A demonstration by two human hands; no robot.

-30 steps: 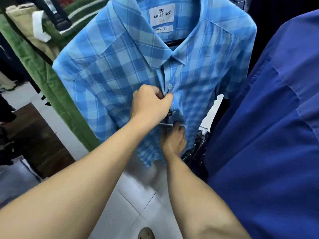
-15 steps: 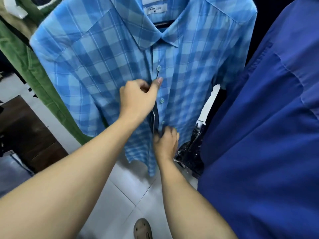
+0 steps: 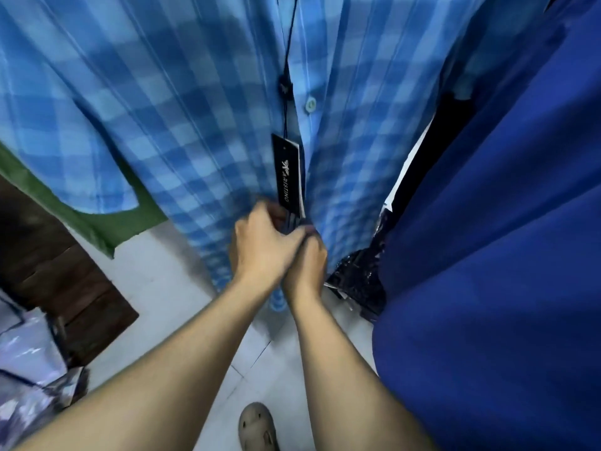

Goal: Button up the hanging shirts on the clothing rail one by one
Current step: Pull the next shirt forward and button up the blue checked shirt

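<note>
Both forearms are extended, converging low on the plaid shirt [image 3: 182, 131] front opening. The left hand [image 3: 261, 247] is back-up, fingers curled on one edge. The right hand [image 3: 309, 263] touches it, gripping the opposite edge; fingertips blurred.

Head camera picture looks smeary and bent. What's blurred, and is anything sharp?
Head view: the checked shirt and the left hand and right hand gripping its lower front are motion-blurred; the black tag is sharp enough to read; the wide lens bows the shirt's stripes outward; light is soft, with a faint shadow high on the shirt.
</note>
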